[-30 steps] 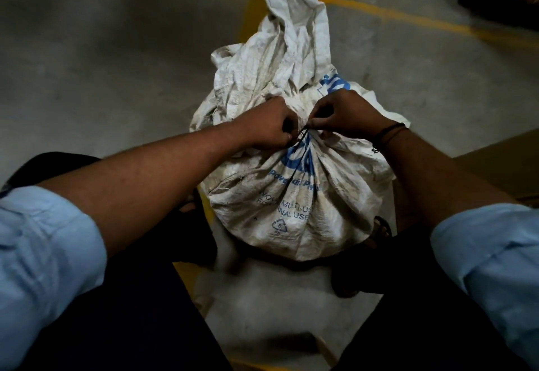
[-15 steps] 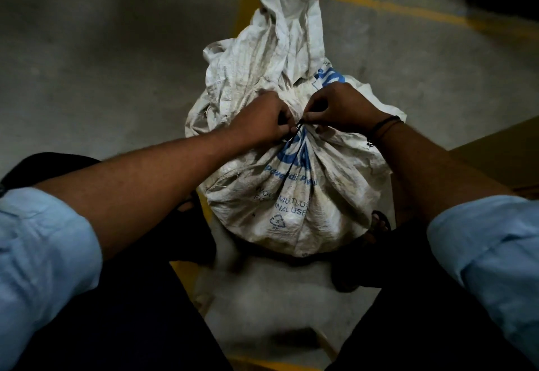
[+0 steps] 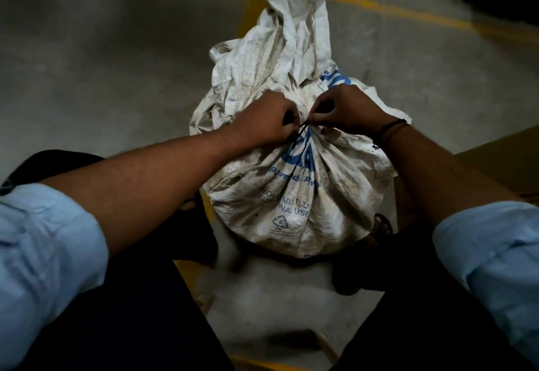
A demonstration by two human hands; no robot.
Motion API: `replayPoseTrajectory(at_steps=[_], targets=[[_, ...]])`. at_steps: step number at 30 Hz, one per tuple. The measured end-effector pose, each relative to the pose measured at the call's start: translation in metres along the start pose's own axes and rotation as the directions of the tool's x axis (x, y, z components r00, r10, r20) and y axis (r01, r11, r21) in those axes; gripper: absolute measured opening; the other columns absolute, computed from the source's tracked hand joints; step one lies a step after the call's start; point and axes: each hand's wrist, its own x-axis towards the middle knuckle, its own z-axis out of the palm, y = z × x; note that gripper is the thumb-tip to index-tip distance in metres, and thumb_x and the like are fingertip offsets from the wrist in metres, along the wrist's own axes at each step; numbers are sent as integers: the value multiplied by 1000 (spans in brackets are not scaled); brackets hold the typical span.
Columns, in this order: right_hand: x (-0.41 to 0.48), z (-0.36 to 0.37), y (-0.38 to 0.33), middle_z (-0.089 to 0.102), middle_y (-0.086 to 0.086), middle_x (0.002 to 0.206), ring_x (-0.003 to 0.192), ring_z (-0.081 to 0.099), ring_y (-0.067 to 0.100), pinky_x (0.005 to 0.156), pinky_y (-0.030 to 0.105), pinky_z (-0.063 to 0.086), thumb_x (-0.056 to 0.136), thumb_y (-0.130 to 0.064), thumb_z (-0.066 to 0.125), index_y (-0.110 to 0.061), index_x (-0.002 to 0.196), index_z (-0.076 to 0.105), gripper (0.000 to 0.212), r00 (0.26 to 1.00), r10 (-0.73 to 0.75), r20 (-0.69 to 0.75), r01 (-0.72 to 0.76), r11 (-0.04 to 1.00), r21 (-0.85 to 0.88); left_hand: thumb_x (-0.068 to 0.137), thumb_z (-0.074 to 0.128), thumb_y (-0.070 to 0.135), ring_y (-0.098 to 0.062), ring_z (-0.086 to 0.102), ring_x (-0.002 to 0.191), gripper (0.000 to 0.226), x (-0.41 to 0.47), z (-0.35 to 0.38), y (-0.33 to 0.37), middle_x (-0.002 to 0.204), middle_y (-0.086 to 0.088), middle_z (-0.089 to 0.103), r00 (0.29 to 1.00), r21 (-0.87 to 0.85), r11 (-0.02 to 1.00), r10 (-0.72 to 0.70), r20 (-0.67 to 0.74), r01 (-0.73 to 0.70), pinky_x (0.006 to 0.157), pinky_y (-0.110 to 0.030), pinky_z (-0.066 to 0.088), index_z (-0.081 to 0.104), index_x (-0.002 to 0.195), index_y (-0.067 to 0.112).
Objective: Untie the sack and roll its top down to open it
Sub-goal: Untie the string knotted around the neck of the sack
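On the near face of the white sack (image 3: 294, 233), dark print reads in part "MULTI-US" and below it "NAL USE", the folds hiding the rest, with a recycling triangle (image 3: 280, 222) bearing a 5 underneath, while the blue lettering (image 3: 294, 174) above is too crumpled to read.

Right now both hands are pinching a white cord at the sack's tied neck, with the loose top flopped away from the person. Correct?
Not quite: the cord is black, not white; the head view shows it. The left hand and right hand do pinch it at the tied neck of the sack, with the loose top flopped away from the person.
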Motion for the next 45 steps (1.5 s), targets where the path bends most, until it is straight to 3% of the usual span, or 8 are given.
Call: replayPoseTrajectory(at_steps=[8,12,18,21,26,32,39,45], targets=[[0,1,4,75,2,75,65,71,15,68,31,55,83,-27,79,-13,83,77,14,1000,-7,-6,7,1000,8,80,78,25,-13,67,76,11,-1,4,8,84,2,75,992,-5,995,-102,-77,102,67,-35,55,82,90,26],[0,2,4,75,2,75,62,68,5,66,28,53,83,-26,79,-11,84,77,15,1000,-5,-4,5,1000,7,83,75,36,-19,65,85,14,-1,8,11,93,2,71,987,108,986,-118,-112,130,63,-27,42,80,95,31],[-1,3,1,76,5,77,64,70,10,70,32,57,83,-23,80,-8,84,76,16,1000,31,-5,-31,999,42,90,58,31,-35,61,98,25,-8,19,13,112,-10,56,996,334,941,-26,-91,55,69,-40,47,68,107,15],[-2,2,-2,75,5,77,59,65,-1,68,30,55,83,-24,80,-8,85,77,17,1000,14,-15,-14,1000,24,87,56,30,-38,59,98,34,-8,19,13,114,-17,54,999,425,905,18,-29,-4,72,-43,48,59,109,5],[-4,3,-2,76,7,80,65,67,0,73,34,57,85,-21,79,-7,87,77,14,1000,16,-21,-16,999,32,87,56,40,-36,60,95,41,5,3,7,111,-17,55,995,362,930,31,97,-64,71,-39,47,63,109,6],[-3,3,-1,76,6,80,73,70,8,74,38,60,84,-23,79,-8,86,77,15,1000,18,-20,-17,999,38,82,67,30,-24,63,86,16,9,1,5,100,-5,60,997,161,986,-57,51,49,62,-28,40,76,90,20],[-3,3,0,76,4,77,62,73,14,59,18,51,85,-22,78,-9,85,76,13,999,33,-2,-33,998,50,78,70,36,-23,61,84,21,11,-1,8,100,-6,58,996,181,982,-70,63,57,61,-30,44,73,84,16],[-3,4,-1,77,5,80,68,72,14,72,36,58,85,-22,77,-10,86,77,12,1000,22,-9,-21,999,41,73,74,48,-22,55,84,36,14,-5,10,98,-7,55,992,220,975,-57,117,30,64,-29,39,71,81,13]])
